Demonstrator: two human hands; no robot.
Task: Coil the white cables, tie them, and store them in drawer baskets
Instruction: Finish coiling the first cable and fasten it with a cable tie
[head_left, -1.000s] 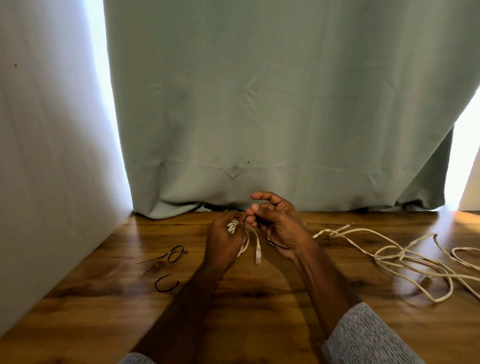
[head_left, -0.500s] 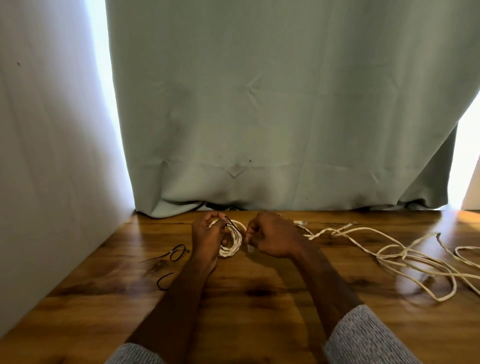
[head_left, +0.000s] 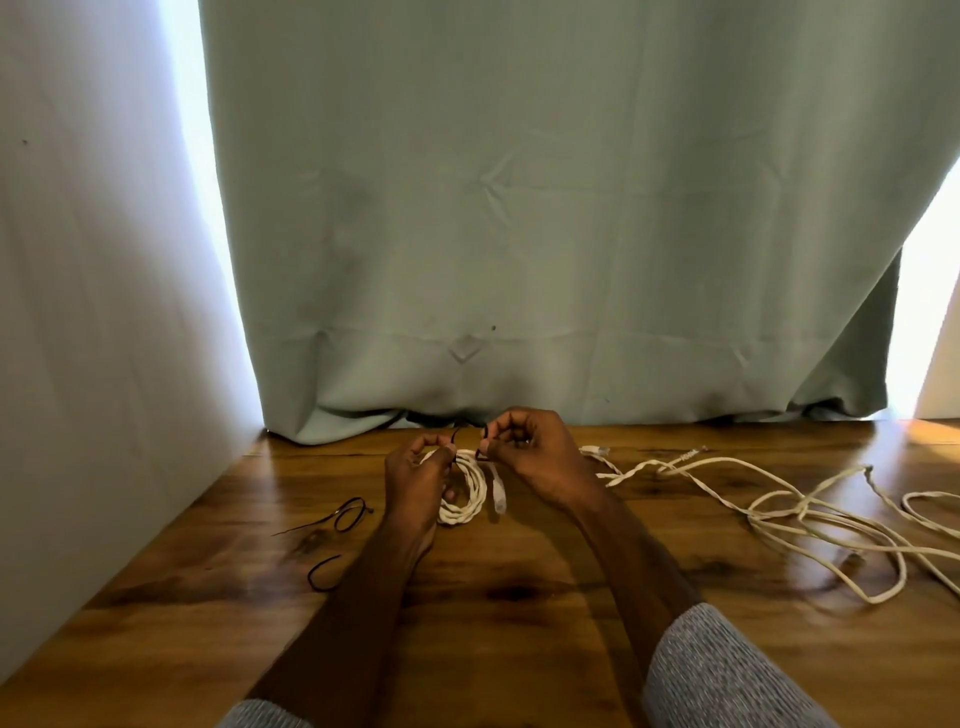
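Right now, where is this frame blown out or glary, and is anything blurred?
Head view: daylight blows out both gaps beside the curtain; glare streaks the wooden table near the loose white cable; wide-angle bowing at the edges; hands stay fairly sharp.

both hands (head_left: 415, 478) (head_left: 530, 452) pinching black tie (head_left: 456, 439), white coil (head_left: 467, 493)

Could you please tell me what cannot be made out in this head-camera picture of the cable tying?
- Thin black tie on the coiled white cable: too fine to tell whether it is knotted; the left hand and right hand pinch and cover it.
- Loose tangled white cable: cut off by the right edge.
- Drawer baskets: not in view.
- Back edge of the wooden table: hidden by the green curtain.
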